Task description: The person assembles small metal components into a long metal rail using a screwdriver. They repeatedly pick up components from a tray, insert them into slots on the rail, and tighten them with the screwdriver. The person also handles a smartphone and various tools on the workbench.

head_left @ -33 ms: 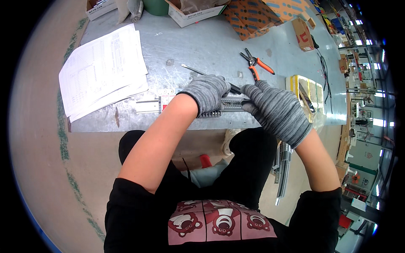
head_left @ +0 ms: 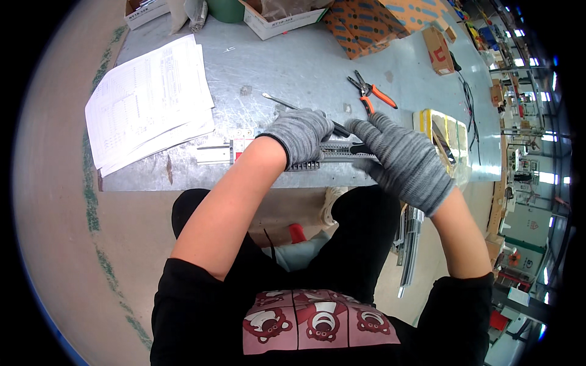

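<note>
My left hand (head_left: 303,131), in a grey knitted glove, is closed over a metal mounting rail (head_left: 212,155) carrying grey terminal blocks (head_left: 339,148). A red and white piece (head_left: 240,148) sits on the rail beside my wrist. My right hand (head_left: 403,157), also gloved, is at the rail's right part. A black handle-like piece (head_left: 361,148) runs between its fingers and thumb into the palm; its far end is hidden. The thumb is blurred and apart from the fingers. A screwdriver (head_left: 279,100) lies behind my left hand, its middle hidden and its dark handle showing between the hands.
Orange-handled pliers (head_left: 370,94) lie beyond my right hand. Papers (head_left: 149,100) cover the table's left side. A yellow-edged container (head_left: 441,137) stands at right, near black cables (head_left: 469,100). Cartons (head_left: 366,27) and an open box (head_left: 282,21) stand along the back. Metal rails (head_left: 410,250) are below the table edge.
My right thumb has swung down and away from the fingers, uncovering the black handle-like piece. The right hand has shifted very slightly. My left hand and the rail stay in place.
</note>
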Demonstrator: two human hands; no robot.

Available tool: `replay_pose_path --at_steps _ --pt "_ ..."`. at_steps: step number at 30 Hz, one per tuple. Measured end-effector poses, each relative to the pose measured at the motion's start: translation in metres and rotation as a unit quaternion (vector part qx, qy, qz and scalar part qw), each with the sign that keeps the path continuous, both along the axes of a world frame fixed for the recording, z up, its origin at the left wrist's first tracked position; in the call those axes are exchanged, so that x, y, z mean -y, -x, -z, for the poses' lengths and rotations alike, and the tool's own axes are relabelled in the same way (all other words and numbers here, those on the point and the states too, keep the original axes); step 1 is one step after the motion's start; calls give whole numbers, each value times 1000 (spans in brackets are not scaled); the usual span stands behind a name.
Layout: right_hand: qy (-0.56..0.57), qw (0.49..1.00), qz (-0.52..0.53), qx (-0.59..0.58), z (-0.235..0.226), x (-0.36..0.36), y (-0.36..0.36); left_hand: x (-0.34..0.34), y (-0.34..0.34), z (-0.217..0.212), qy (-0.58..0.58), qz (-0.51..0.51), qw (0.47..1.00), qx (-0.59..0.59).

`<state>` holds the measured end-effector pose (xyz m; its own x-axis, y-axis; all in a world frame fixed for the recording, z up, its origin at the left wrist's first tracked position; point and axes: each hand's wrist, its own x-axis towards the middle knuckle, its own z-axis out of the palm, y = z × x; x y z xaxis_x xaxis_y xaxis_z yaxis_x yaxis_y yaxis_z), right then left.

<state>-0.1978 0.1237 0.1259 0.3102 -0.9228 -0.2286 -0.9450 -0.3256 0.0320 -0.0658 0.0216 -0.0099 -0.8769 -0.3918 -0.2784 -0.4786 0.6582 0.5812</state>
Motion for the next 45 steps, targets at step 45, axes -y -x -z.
replay_pose_path --at_steps 45 --pt "-63 997 42 9 -1 7 -10 4 -7 6 -11 -3 1000 -23"
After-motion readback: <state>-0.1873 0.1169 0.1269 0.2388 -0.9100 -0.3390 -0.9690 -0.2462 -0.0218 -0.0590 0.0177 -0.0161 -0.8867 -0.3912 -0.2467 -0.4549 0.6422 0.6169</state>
